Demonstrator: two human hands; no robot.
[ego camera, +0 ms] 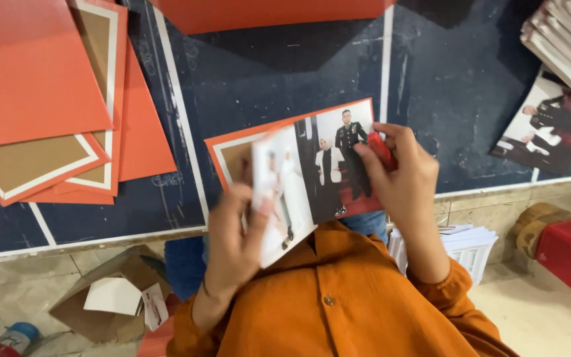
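Photo print [279, 192] lifted at table [285, 73] edge, left hand [232, 244] closed on it; second photo [338, 158] lies on orange card [232, 149]. Right hand [401, 175] grips red glue stick [382, 151]. Orange card stack [41, 86] well left.

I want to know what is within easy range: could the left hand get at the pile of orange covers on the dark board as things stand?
Probably yes, though not freely: the left hand is holding a photo sheet. The pile of orange covers lies open on the dark board on that hand's side, nothing between.
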